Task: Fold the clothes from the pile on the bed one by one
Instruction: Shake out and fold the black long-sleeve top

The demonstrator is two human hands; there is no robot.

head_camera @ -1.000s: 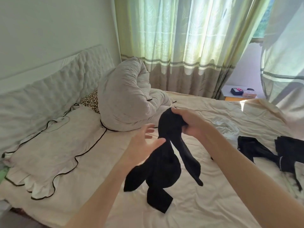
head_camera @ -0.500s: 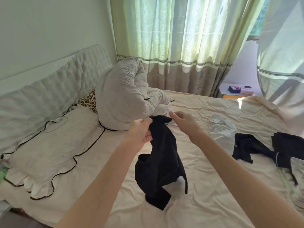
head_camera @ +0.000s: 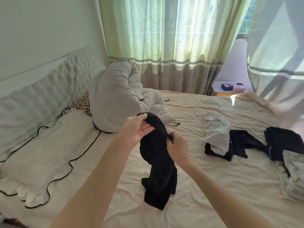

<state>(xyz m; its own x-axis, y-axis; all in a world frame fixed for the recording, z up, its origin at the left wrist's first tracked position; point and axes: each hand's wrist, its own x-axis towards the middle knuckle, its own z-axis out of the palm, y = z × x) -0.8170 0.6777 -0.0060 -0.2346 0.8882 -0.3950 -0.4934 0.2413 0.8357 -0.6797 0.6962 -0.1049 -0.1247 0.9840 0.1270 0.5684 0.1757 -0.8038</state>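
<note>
Clearly little was done: both hands, left hand [head_camera: 139, 129] and right hand [head_camera: 176, 146], pinched one unfolded black garment [head_camera: 158, 162] above the bed [head_camera: 213, 186], the pile [head_camera: 233, 142] untouched.

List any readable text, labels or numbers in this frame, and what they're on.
None can be read.
Dark box on the nightstand: a red patch, too small and blurred to read.
Pale box beside it: no legible print.
Black garment: no label visible.
</note>
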